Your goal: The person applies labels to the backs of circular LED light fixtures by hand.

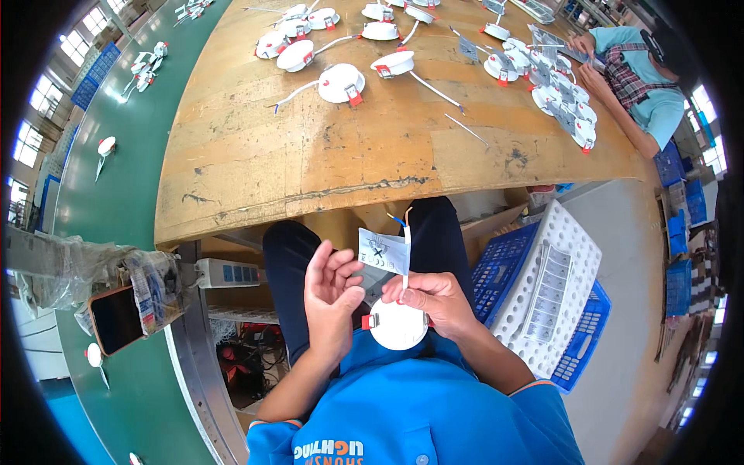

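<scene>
Above my lap I hold a round white downlight (398, 325) with red-tipped spring clips at its sides. Its white cable stands upward, ending in bare blue and brown wires. A silver printed label (384, 252) is wrapped on this cable like a flag. My right hand (440, 301) pinches the cable where it meets the downlight's upper rim. My left hand (332, 298) is open, palm up with fingers loosely curled, just left of the label and holding nothing.
Several white downlights (341, 83) lie on the wooden table (256, 155); more labelled ones are by a co-worker (639, 85). A green conveyor belt (101, 217) runs at left, beside a phone (116, 320) on a wrapped arm. A white perforated board with a label sheet (549, 291) rests on blue crates (581, 341).
</scene>
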A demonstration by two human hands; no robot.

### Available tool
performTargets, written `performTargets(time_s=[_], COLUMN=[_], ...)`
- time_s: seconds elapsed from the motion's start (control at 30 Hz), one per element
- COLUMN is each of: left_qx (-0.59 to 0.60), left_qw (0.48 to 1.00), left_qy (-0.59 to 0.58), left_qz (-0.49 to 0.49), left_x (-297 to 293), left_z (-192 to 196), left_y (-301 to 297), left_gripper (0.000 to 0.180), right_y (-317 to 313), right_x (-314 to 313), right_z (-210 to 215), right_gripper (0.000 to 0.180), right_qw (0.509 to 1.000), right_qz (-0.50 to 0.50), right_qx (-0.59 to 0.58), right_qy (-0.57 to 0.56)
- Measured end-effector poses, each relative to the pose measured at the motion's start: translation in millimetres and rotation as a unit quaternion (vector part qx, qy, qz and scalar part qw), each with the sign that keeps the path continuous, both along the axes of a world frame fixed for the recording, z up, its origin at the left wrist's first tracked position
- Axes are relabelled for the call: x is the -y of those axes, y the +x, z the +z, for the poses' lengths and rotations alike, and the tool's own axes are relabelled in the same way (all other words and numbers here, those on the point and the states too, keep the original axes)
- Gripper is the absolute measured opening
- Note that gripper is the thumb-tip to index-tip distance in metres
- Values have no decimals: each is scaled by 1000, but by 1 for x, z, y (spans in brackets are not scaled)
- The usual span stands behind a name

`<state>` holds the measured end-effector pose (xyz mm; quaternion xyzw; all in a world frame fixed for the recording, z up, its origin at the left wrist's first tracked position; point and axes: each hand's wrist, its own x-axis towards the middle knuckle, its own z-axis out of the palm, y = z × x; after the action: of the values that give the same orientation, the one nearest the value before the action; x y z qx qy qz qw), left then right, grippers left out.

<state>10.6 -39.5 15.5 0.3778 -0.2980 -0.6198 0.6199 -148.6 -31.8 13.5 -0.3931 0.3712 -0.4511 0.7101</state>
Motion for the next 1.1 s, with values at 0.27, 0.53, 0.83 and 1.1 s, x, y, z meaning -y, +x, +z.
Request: performTargets(time_s=[0.27, 0.53, 0.83, 1.1], left_qx=[-133, -103, -120, -74], left_qw=[962, 954, 947, 955], left_qy=[114, 179, 183, 176], left_qz=[-209, -216, -236, -225], left_x=[12, 11, 13, 9], left_z=[19, 22, 19, 18], left_y=[-3, -10, -9, -11], left_gripper=[58, 21, 23, 24], right_y=[-1, -2, -5, -5], right_x=[-5, -6, -4, -6], right_z=[2, 0, -2, -3], right_gripper=[19, 16, 18, 18], right_qw=[996, 996, 994, 990], right_qz=[57, 59, 63, 77], right_qx=[19, 22, 53, 64], right_qy=[59, 68, 69, 100])
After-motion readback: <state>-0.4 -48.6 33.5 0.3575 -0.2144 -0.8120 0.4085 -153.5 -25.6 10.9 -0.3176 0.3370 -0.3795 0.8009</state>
